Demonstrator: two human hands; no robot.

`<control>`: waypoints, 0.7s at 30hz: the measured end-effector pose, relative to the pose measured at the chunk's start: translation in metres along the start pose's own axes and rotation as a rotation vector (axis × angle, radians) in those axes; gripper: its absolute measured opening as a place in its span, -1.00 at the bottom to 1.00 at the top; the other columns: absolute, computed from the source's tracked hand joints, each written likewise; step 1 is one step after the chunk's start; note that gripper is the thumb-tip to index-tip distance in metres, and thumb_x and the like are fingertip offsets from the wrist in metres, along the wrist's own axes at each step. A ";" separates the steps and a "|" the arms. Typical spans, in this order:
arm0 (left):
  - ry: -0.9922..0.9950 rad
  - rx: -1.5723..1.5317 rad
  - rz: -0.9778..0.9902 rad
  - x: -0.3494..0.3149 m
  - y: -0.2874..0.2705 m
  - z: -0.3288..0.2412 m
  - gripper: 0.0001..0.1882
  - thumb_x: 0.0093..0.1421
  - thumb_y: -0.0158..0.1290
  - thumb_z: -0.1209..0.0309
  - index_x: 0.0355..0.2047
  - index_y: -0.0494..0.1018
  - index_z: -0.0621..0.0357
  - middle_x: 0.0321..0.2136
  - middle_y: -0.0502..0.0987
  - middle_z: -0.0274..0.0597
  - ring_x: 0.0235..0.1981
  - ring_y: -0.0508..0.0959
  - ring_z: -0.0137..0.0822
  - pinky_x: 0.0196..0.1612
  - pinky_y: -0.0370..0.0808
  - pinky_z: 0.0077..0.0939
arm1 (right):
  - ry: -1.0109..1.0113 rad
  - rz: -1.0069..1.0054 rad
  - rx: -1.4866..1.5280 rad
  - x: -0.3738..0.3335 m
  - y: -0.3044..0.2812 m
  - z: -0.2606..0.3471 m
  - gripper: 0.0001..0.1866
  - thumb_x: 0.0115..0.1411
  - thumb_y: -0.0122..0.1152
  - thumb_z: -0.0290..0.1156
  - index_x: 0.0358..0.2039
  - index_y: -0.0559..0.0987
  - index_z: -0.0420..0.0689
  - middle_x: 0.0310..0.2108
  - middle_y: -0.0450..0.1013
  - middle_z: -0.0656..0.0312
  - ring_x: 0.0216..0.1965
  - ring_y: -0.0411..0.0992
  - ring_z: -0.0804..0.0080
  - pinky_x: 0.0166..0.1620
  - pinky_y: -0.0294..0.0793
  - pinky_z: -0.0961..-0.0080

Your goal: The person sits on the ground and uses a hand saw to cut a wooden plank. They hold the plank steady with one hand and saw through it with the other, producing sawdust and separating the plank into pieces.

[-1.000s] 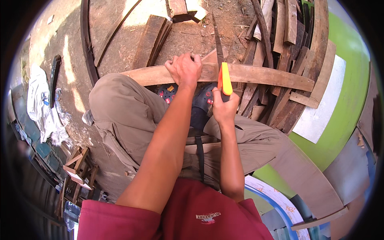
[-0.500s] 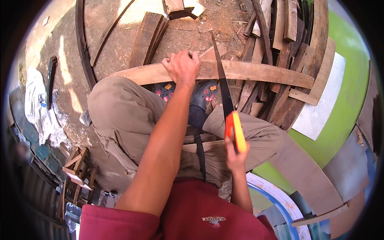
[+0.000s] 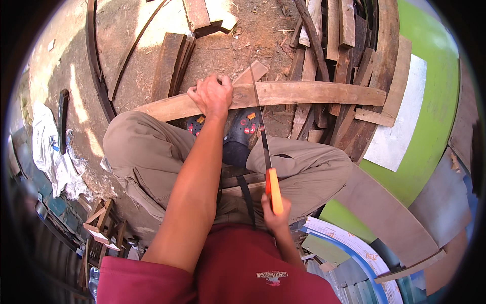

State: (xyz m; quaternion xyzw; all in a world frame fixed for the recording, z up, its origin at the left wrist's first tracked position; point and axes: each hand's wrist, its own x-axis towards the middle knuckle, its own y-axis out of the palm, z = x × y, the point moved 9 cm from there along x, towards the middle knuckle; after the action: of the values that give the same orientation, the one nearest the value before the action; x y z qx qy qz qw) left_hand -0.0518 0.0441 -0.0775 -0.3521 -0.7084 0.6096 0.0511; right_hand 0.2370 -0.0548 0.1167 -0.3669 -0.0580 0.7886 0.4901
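Observation:
A long wooden plank [image 3: 309,92] lies crosswise in front of my knees, above my dark clogs [image 3: 245,124]. My left hand [image 3: 212,95] is closed over the plank left of its middle, fingers curled round the far edge. My right hand [image 3: 276,210] grips the orange and yellow handle of a handsaw [image 3: 265,144], close to my lap. The saw's dark blade points away from me and crosses the plank just right of my left hand. A short piece of wood [image 3: 252,72] sticks out beyond the plank, beside the blade's tip.
Several boards [image 3: 349,55] are heaped at the right, under the plank's right end. A green panel [image 3: 430,111] with a white sheet [image 3: 400,116] lies farther right. Thick planks [image 3: 169,63] rest ahead on the dirt floor. White cloth [image 3: 48,147] and a small wooden stool [image 3: 104,225] are at the left.
My right hand has pulled the saw back toward my body, and its blade now stands more upright in view. My left hand stays on the plank. The whole view has shifted slightly.

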 end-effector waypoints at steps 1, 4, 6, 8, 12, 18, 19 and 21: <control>0.008 -0.009 -0.020 -0.001 0.002 -0.002 -0.61 0.24 -0.07 0.12 -0.31 0.65 0.11 -0.25 0.67 -0.09 -0.11 0.56 -0.18 0.13 0.15 -0.18 | -0.009 -0.001 -0.008 -0.025 -0.007 0.005 -0.87 0.19 0.22 -0.56 -0.50 0.51 -0.25 -0.68 0.37 0.16 -0.66 0.39 0.41 -0.51 0.38 0.45; 0.066 0.005 -0.024 -0.005 0.003 -0.006 -0.63 0.24 -0.07 0.13 -0.36 0.63 0.11 -0.26 0.67 -0.12 -0.13 0.55 -0.18 0.11 0.17 -0.16 | 0.019 -0.043 0.077 -0.018 -0.010 0.013 -0.85 0.20 0.21 -0.56 -0.52 0.51 -0.27 -0.68 0.38 0.18 -0.64 0.42 0.48 -0.50 0.39 0.47; 0.032 0.021 -0.155 0.003 -0.011 0.009 -0.65 0.22 -0.06 0.16 -0.40 0.64 0.10 -0.29 0.67 -0.14 -0.16 0.57 -0.20 0.10 0.19 -0.20 | -0.003 0.048 0.109 0.057 0.007 0.005 -0.84 0.20 0.19 -0.58 -0.54 0.52 -0.28 -0.69 0.36 0.23 -0.63 0.39 0.57 -0.51 0.35 0.50; 0.083 0.020 -0.129 -0.009 -0.005 -0.001 -0.65 0.21 -0.05 0.18 -0.43 0.65 0.09 -0.31 0.68 -0.15 -0.17 0.57 -0.21 0.08 0.20 -0.21 | -0.070 -0.027 0.181 0.133 0.038 -0.004 -0.79 0.21 0.21 -0.54 -0.57 0.51 -0.27 -0.74 0.32 0.24 -0.67 0.31 0.58 -0.56 0.26 0.52; 0.071 0.030 -0.105 -0.011 0.002 0.001 -0.63 0.22 -0.07 0.14 -0.41 0.65 0.10 -0.32 0.67 -0.10 -0.17 0.57 -0.17 0.06 0.20 -0.20 | -0.250 -0.072 0.206 0.134 0.049 -0.021 -0.80 0.17 0.26 -0.50 -0.56 0.49 -0.26 -0.73 0.33 0.22 -0.66 0.33 0.56 -0.54 0.30 0.47; 0.032 -0.004 -0.098 -0.005 -0.005 -0.005 -0.57 0.23 -0.09 0.10 -0.35 0.67 0.13 -0.37 0.66 0.05 -0.18 0.58 -0.09 0.06 0.20 -0.20 | -0.483 -0.162 0.152 0.123 0.078 -0.032 -0.86 0.11 0.27 -0.55 -0.52 0.48 -0.25 -0.64 0.43 0.13 -0.65 0.43 0.23 -0.50 0.39 0.39; 0.016 -0.027 -0.125 -0.005 -0.006 0.001 -0.54 0.23 -0.10 0.08 -0.33 0.68 0.14 -0.36 0.65 0.08 -0.17 0.59 -0.08 0.05 0.20 -0.21 | -0.333 -0.144 0.240 0.110 0.065 -0.016 -0.86 0.10 0.26 -0.56 -0.53 0.47 -0.25 -0.64 0.43 0.12 -0.65 0.43 0.19 -0.51 0.39 0.39; -0.004 -0.003 -0.108 -0.004 -0.010 -0.001 -0.55 0.22 -0.11 0.09 -0.35 0.68 0.12 -0.34 0.67 0.04 -0.15 0.59 -0.12 0.07 0.21 -0.23 | -0.326 -0.166 0.289 0.076 0.043 -0.003 -0.84 0.08 0.26 -0.58 -0.56 0.45 -0.23 -0.64 0.43 0.13 -0.66 0.42 0.20 -0.51 0.39 0.38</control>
State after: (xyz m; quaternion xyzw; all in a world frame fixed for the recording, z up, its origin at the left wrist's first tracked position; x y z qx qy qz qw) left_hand -0.0528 0.0422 -0.0666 -0.3122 -0.7275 0.6054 0.0823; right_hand 0.1884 -0.0156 0.0554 -0.1548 -0.0530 0.7944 0.5849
